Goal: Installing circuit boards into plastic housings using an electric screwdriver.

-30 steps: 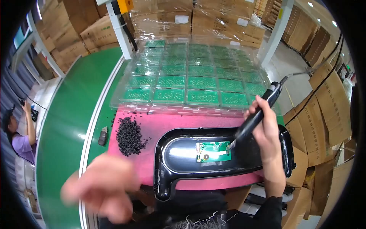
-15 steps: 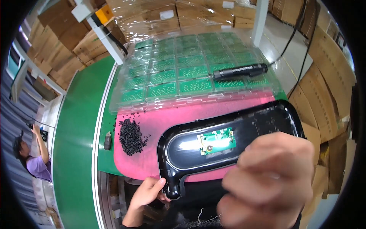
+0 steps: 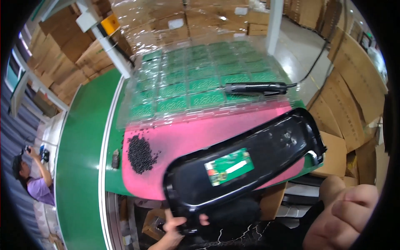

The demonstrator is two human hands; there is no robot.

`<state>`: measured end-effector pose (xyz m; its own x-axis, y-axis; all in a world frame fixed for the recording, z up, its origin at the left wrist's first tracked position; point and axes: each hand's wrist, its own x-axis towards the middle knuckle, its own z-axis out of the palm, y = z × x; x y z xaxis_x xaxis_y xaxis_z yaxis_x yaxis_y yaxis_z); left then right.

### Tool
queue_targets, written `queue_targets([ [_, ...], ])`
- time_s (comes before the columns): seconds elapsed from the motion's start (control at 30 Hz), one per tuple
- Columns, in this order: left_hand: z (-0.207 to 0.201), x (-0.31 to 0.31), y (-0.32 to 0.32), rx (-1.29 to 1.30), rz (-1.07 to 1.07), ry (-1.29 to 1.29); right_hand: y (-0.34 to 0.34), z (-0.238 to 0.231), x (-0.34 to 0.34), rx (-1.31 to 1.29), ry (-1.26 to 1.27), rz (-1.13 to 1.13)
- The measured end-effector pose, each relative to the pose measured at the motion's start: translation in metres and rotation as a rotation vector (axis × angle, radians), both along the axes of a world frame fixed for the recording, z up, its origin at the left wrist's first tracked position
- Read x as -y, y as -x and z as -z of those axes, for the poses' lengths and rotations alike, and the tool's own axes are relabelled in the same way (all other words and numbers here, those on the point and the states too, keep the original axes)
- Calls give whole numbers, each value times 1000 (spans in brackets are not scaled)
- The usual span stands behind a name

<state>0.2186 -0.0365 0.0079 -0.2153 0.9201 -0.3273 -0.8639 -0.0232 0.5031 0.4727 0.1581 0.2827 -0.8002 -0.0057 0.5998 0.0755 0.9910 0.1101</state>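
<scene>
My left hand point(image 3: 172, 224) grips the near left end of a black plastic housing point(image 3: 187, 179), a long shallow tray-like shell that lies tilted over the pink mat point(image 3: 196, 133). Inside the shell sits a small green circuit board point(image 3: 225, 164) with a white strip on it. Apart from the housing, my right hand point(image 3: 348, 214) is at the lower right with its fingers curled in; whatever they may hold is hidden. Left of the housing lies a pile of small black screws point(image 3: 141, 154).
Clear plastic trays of green circuit boards point(image 3: 171, 89) stand behind the mat, and a black corded electric screwdriver point(image 3: 256, 88) rests on them. A small dark stub point(image 3: 115, 159) lies by the green bench's rail. Cardboard boxes point(image 3: 354, 100) stack up at right. A person in purple point(image 3: 41, 189) is far left.
My right hand has swung away from the housing toward the lower right. The housing has tilted and its left end has come nearer, with my left hand still on it.
</scene>
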Motion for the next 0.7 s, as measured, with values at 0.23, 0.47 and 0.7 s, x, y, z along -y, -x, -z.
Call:
queue_targets([
  [0.23,7,51,162,285,-1396,-384,-73,116,-102,-589,-2,418],
  [0.47,-93,-49,112,-643,-1050,-238,-288,309,-202,-1375,148,1310],
  [0.7,-38,-65,248,-1522,-845,-197,-353,528,-148,-931,680,2266],
])
